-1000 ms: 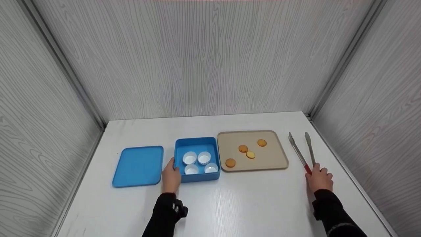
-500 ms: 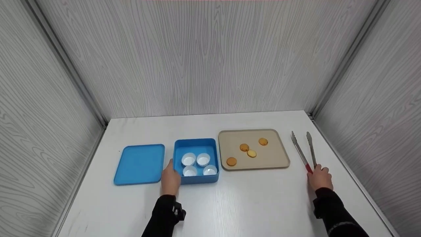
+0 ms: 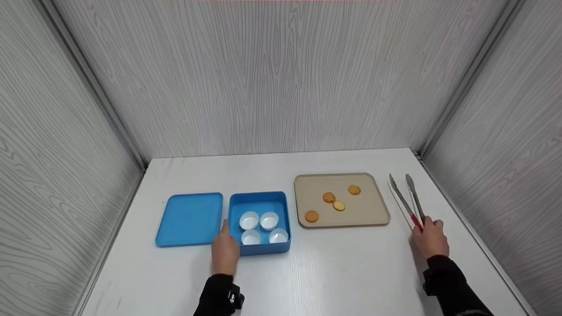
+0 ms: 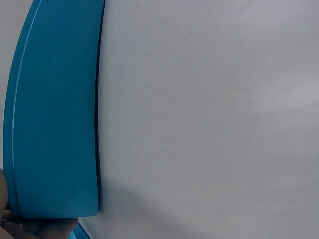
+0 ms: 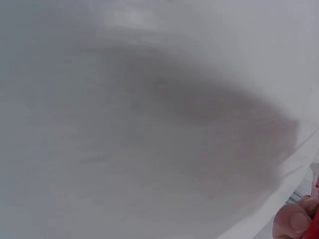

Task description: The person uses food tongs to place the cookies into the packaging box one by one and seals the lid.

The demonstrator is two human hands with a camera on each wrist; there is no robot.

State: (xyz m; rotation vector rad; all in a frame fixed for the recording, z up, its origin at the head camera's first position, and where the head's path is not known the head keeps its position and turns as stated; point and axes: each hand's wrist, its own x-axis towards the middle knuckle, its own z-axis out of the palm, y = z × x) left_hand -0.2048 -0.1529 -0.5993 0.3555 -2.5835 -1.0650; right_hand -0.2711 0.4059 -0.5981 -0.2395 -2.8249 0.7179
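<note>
A square blue box [image 3: 265,249] stands on the table with several white cups [image 3: 269,221] inside it. My left hand [image 3: 225,251] grips the box at its left side; in the left wrist view its fingers [image 4: 55,229] are at the box's corner, mostly cut off by the frame edge. At the right, my right hand [image 3: 431,239] holds metal tongs [image 3: 416,202] with red handles, their arms spread apart and tips pointing away from me. In the right wrist view only a fingertip [image 5: 294,221] and a bit of red handle show.
A beige tray [image 3: 369,215] lies right of the box, bearing several small round cookies [image 3: 329,197]. Left of the box is a flat blue lid [image 3: 189,219]. Pale wood-grain panels [image 3: 281,79] wall in the table [image 3: 342,272] at the back and sides.
My left hand has drawn the blue box toward me, opening a gap between it and the tray. The tongs have tilted slightly and their tips are a little closer together.
</note>
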